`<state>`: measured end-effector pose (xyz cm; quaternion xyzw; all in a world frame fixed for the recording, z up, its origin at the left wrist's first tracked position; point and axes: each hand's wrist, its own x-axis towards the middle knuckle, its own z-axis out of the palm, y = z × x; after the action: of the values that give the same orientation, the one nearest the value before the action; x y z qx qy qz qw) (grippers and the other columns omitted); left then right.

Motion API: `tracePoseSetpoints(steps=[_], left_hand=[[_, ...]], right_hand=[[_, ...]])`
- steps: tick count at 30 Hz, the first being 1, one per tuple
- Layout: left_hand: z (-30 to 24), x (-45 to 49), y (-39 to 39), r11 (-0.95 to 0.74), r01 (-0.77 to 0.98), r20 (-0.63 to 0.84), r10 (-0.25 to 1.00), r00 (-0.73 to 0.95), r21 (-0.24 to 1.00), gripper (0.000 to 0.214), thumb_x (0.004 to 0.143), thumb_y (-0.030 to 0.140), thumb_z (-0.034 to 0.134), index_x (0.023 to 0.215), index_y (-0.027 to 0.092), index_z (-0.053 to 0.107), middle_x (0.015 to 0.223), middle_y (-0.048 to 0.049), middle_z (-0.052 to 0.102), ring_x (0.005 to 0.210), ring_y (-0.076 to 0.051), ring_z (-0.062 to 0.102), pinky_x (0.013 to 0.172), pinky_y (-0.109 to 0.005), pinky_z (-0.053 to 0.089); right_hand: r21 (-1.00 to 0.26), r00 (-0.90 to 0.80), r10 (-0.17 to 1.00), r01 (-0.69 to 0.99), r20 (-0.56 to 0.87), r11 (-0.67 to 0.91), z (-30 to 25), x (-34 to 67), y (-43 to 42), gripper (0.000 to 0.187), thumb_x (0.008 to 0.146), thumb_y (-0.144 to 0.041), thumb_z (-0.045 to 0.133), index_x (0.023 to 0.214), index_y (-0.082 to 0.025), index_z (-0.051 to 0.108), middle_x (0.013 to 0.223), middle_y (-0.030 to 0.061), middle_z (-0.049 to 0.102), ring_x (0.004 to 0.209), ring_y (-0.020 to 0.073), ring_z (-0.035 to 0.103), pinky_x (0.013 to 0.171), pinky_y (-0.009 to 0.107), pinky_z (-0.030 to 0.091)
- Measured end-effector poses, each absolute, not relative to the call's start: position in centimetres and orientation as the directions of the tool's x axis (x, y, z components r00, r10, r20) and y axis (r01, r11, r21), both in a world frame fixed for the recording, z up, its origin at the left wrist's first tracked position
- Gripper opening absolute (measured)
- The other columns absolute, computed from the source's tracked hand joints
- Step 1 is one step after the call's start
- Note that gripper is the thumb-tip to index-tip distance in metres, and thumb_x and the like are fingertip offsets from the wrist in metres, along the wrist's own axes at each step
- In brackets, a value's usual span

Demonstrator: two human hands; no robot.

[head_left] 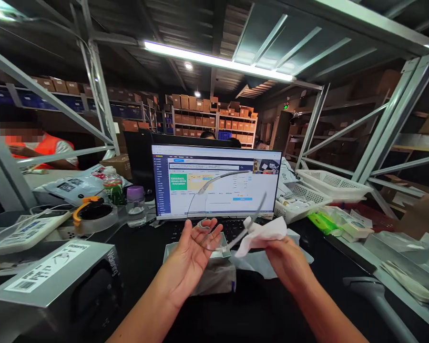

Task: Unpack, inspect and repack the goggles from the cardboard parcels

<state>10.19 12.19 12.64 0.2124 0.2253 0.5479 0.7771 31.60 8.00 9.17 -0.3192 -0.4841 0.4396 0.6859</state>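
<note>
A thin-rimmed pair of eyeglasses point(232, 242) is up in front of the monitor, its temple arms pointing upward and away. My left hand point(195, 250), palm turned up and fingers curled, holds it by the lens side. In my right hand point(288, 259) is a crumpled white tissue point(264, 233), pinched beside the other temple arm; whether it touches that arm I cannot tell. Beneath the hands lie an open pale box point(169, 248), a grey pouch point(214, 280) and a light plastic bag point(253, 263).
A monitor point(214, 205) stands behind the hands, keyboard below it. At left are a grey printed box point(57, 271), a tape roll point(96, 214) and a purple-lidded jar point(136, 207). White baskets point(329, 186) and a handheld scanner point(375, 295) are right. A person in an orange vest point(53, 145) sits far left.
</note>
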Motion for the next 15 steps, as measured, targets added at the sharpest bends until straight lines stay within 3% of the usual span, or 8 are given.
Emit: tracePoseSetpoints(steps=[2,6,9,12,15], left_hand=[[12.7,10.3,12.3,0.317,-0.767,-0.158,0.948,0.277,0.558,0.037,0.102,0.039,0.046,0.095,0.009,0.068,0.119,-0.0148,0.071,0.115,-0.027,0.068,0.095,-0.036,0.060],[12.4,11.0,11.7,0.368,-0.756,-0.190,0.929,0.317,0.541,0.039,0.103,0.037,0.043,0.093,0.009,0.068,0.111,-0.0156,0.073,0.103,-0.023,0.072,0.088,-0.032,0.061],[12.2,11.5,10.8,0.408,-0.733,-0.209,0.912,0.352,0.544,0.041,0.103,0.037,0.042,0.093,0.007,0.068,0.110,-0.0179,0.073,0.101,-0.021,0.072,0.089,-0.030,0.060],[11.9,11.8,10.1,0.457,-0.701,-0.218,0.886,0.409,0.547,0.043,0.102,0.040,0.043,0.096,0.006,0.070,0.112,-0.0182,0.072,0.108,-0.023,0.070,0.097,-0.033,0.056],[11.4,12.1,9.8,0.481,-0.667,-0.170,0.862,0.477,0.568,0.050,0.101,0.047,0.042,0.096,0.008,0.072,0.111,-0.0176,0.073,0.110,-0.023,0.068,0.104,-0.035,0.051]], right_hand=[[-0.870,0.180,0.870,-0.108,0.458,0.481,8.8,30.9,8.0,0.026,0.084,-0.039,0.072,0.099,-0.020,0.080,0.104,0.0123,0.077,0.113,0.0322,0.066,0.107,0.051,0.046],[-0.748,-0.100,0.771,0.191,0.629,0.636,9.0,28.7,7.0,0.033,0.098,-0.045,0.056,0.113,-0.025,0.076,0.121,0.0115,0.072,0.112,0.0281,0.066,0.100,0.043,0.052],[-0.592,-0.242,0.659,0.298,0.712,0.749,9.4,27.5,6.4,0.033,0.102,-0.042,0.049,0.109,-0.025,0.076,0.110,0.0101,0.076,0.102,0.0256,0.069,0.094,0.042,0.054],[-0.463,-0.242,0.560,0.360,0.792,0.810,9.5,27.5,6.2,0.026,0.101,-0.032,0.052,0.109,-0.028,0.076,0.095,0.0073,0.079,0.096,0.0254,0.070,0.092,0.044,0.053],[-0.483,-0.179,0.572,0.373,0.800,0.792,9.6,28.4,6.1,0.024,0.099,-0.033,0.056,0.098,-0.027,0.080,0.084,0.0064,0.078,0.085,0.0246,0.070,0.082,0.040,0.055]])
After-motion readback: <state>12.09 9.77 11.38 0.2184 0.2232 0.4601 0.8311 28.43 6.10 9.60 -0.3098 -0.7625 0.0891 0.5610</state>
